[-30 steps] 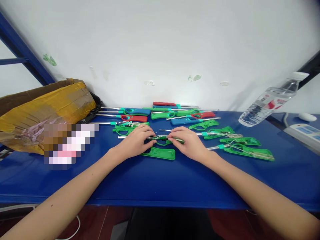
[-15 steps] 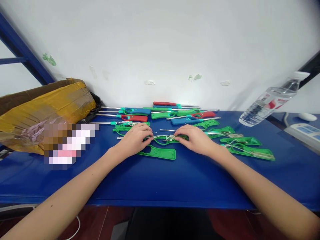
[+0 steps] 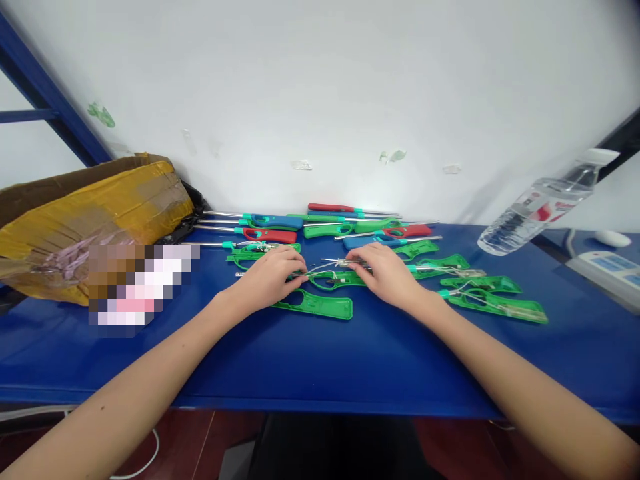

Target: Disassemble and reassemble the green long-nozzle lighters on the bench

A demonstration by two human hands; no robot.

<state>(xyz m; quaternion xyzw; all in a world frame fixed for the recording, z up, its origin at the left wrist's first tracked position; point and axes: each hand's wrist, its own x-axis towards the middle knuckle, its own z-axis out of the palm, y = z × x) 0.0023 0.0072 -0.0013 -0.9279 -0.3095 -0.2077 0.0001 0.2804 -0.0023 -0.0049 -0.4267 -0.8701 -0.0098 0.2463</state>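
An open green lighter shell lies on the blue table between my hands. My left hand pinches its left end, near the metal tube. With my right hand I grip a small clear lighter insert, held just above the shell; a thin white wire runs from it toward my left fingers. Below, a separate green shell half lies flat with its inside up. Open green shells with wires lie to the right of my right hand.
Blue, red and green lighters lie along the wall. A taped cardboard box stands at the left. On the right are a tilted water bottle, a white mouse and a white device.
My right hand has lifted the clear insert and its wire a little up out of the green shell. My left hand has stayed at the shell's left end.
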